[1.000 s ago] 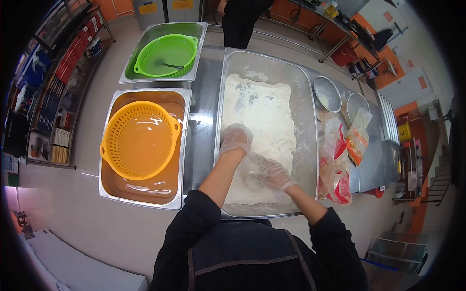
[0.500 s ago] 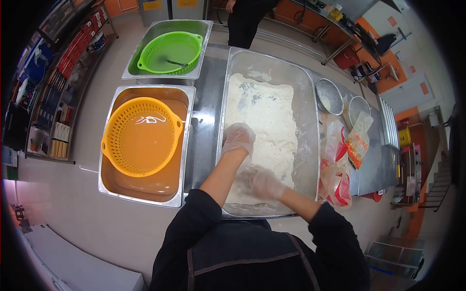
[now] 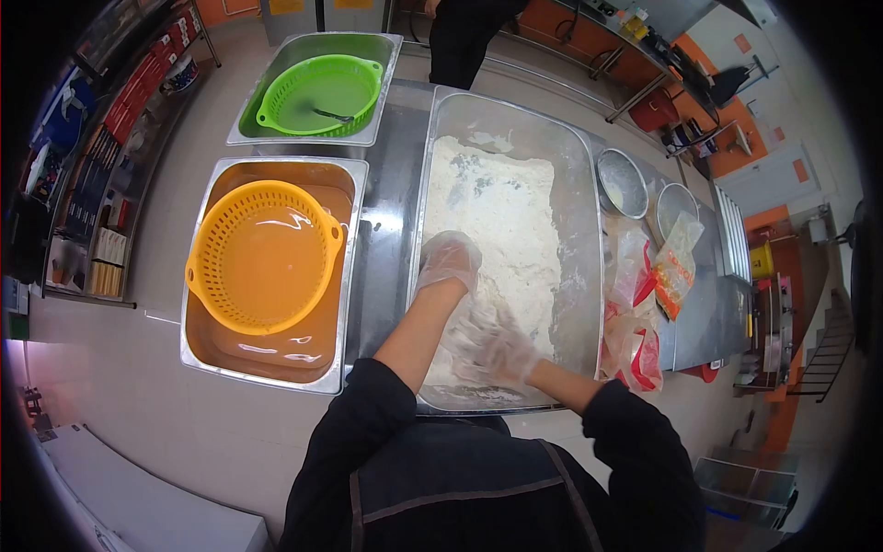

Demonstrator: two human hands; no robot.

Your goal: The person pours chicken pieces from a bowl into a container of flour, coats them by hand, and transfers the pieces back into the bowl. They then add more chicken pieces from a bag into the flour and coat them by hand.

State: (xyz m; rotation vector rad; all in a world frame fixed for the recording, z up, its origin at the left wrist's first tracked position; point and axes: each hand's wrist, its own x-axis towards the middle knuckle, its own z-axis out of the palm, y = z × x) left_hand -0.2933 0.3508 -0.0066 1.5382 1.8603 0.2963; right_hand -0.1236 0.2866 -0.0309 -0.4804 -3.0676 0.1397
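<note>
A long, deep metal tray [image 3: 578,267] holds a layer of white flour [image 3: 506,212]. My left hand [image 3: 449,258], in a clear plastic glove, rests in the flour near the tray's left wall; its fingers point down and are largely hidden, so I cannot make out whether they hold anything. Closer to my body, my right hand [image 3: 497,351] wears a similar glove and lies over the flour. Its fingers look stretched out and apart, smeared by motion, with nothing visible in them.
To the left, a yellow basket [image 3: 335,235] sits in a pan of orange liquid. Behind it a green basket [image 3: 372,72] with a dark utensil sits in another pan. Metal bowls [image 3: 623,184] and plastic bags [image 3: 635,354] lie to the right. A person [image 3: 460,41] stands beyond the table.
My right hand has shifted slightly and its fingers have spread over the flour. My left hand stays in nearly the same spot. The whole view has shifted a little.
</note>
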